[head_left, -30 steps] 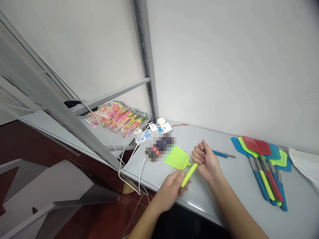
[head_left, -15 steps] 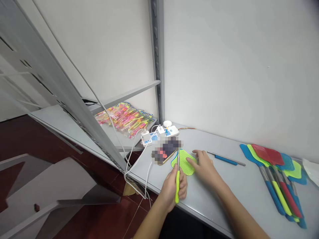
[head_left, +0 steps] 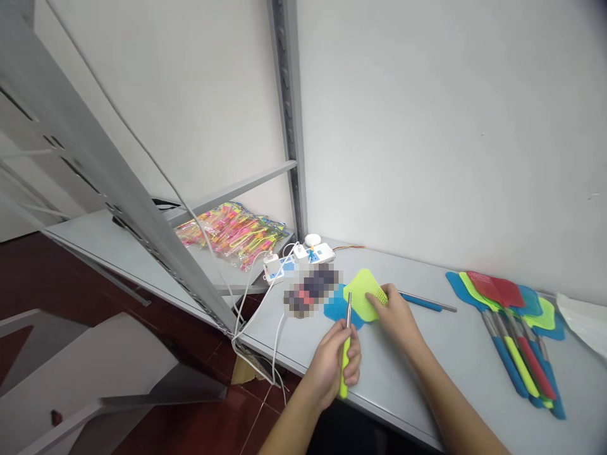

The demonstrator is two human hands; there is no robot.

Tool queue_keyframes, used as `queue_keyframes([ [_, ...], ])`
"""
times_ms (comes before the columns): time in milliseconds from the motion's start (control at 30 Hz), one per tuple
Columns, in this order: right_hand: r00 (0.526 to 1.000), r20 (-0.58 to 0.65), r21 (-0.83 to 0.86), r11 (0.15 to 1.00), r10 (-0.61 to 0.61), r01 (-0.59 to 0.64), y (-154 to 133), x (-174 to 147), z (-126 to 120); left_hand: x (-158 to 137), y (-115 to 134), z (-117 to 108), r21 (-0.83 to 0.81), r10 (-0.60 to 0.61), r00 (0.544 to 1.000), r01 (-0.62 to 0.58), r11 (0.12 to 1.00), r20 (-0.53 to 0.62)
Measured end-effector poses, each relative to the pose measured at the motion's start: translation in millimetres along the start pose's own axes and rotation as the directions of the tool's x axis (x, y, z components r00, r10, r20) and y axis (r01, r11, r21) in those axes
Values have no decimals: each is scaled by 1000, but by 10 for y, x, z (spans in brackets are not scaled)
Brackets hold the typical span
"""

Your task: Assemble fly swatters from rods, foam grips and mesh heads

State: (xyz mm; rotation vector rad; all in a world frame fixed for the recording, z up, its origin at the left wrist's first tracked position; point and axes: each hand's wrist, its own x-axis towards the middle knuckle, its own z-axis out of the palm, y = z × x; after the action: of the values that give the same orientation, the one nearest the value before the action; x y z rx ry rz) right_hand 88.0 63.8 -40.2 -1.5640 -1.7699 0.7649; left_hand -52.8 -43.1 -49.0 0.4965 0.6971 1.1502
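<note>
My left hand [head_left: 331,364] is wrapped round a fly swatter handle [head_left: 345,366] with a yellow-green grip and a metal rod pointing away from me. My right hand [head_left: 398,316] pinches the edge of a yellow-green perforated fly swatter head [head_left: 364,292], which is lifted and tilted off the shelf. Under it lies a blue swatter head [head_left: 337,304] on the shelf top. The rod's tip is close to the yellow-green head; I cannot tell if they touch. Behind my right hand lie blue-gripped metal handles [head_left: 422,303].
Several fly swatters [head_left: 521,341] in red, blue and yellow-green are stacked at the right. A charging phone, blurred out [head_left: 310,291], and a white power strip [head_left: 322,254] with cables sit at the left. Beyond the metal post [head_left: 287,114] lies a bag of colourful items [head_left: 237,230].
My right hand has taken hold of the yellow-green swatter head and raised it, uncovering more of the blue one beneath. My left hand keeps the handle, shifted slightly right.
</note>
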Motion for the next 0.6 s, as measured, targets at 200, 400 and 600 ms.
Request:
queue_keyframes([
  [200,962,-163,519,849,219,-105,21,-242,-440,159,-126,298,84,-139,989,134,987,57],
  [400,845,-312,798,602,434,-14,165,-392,-766,391,-361,614,256,-277,952,238,937,127],
  [600,710,-418,827,561,567,39,328,-411,-811,471,-433,708,462,-334,927,223,859,173],
])
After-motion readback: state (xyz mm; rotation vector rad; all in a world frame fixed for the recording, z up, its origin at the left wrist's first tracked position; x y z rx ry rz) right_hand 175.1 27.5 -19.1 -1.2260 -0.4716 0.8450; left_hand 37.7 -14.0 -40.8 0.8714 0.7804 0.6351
